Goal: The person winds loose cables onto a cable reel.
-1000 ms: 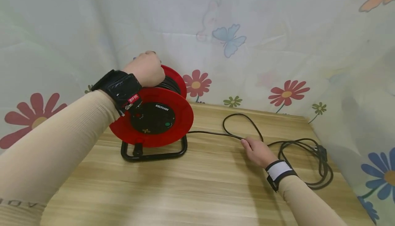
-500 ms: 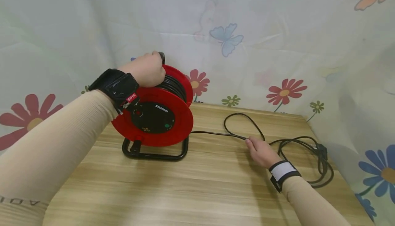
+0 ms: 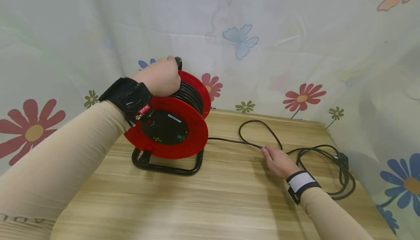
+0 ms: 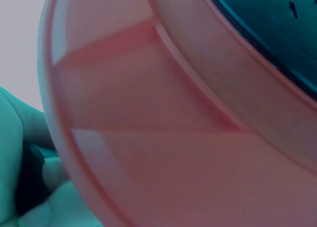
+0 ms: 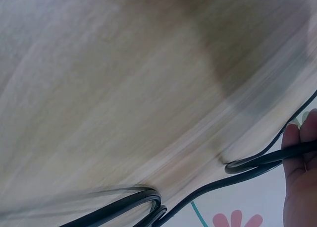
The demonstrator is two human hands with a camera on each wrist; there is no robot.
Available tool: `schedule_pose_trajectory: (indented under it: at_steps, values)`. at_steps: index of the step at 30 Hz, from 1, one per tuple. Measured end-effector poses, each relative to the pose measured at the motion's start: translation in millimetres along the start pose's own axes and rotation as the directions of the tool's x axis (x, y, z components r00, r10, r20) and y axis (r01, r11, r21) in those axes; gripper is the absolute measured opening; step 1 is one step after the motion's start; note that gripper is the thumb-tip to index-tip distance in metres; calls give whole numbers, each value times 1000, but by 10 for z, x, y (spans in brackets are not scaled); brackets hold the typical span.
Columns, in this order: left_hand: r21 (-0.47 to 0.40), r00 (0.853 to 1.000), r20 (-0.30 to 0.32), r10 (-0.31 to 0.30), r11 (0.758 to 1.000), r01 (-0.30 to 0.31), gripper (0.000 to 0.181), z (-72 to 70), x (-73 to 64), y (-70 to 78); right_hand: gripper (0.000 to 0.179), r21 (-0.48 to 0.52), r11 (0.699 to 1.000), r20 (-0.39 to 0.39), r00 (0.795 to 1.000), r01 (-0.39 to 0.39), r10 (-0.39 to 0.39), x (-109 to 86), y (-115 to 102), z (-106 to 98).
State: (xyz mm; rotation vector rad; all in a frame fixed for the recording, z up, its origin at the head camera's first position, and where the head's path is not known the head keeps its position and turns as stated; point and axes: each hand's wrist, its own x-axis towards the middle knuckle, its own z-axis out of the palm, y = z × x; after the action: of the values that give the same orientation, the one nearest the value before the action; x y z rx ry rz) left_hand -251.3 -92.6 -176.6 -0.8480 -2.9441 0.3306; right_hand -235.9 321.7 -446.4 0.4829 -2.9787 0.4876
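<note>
A red cable reel point(image 3: 193, 134) with a black centre plate and black wound cable stands on a black tube frame point(image 3: 170, 170) at the left of the table. My left hand point(image 3: 163, 78) grips the black handle point(image 3: 178, 62) at its top. In the left wrist view, the fingers point(image 4: 34, 218) curl round the dark handle behind the red rim. To the right, my right hand point(image 3: 279, 162) pinches the black cable point(image 3: 226, 140) that runs out from the reel; the right wrist view shows the cable point(image 5: 297, 151) between thumb and fingers.
Past the right hand lie loose coils of cable point(image 3: 328, 192) with a black plug point(image 3: 343, 160). A cable loop point(image 3: 252, 121) sits near the back edge. Flowered sheeting point(image 3: 305, 50) walls the wooden table point(image 3: 210, 200) at the back and right.
The left hand has moved slightly right and turned the reel, so more of its wound cable and handle shows. The right hand shifted a little right, then stayed put.
</note>
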Motion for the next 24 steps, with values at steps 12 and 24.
schedule_pose_trajectory:
  at_steps: [12, 24]
  values:
    - [-311, 966, 6, -259, 917, 248, 53, -37, -12, 158, 38, -13, 1000, 15, 1000, -20, 20, -46, -37, -12]
    - [-506, 922, -102, -373, 818, 275, 64, 121, -260, 212, 34, -7, 1000, 16, 1000, -10, 11, -50, -62, 14]
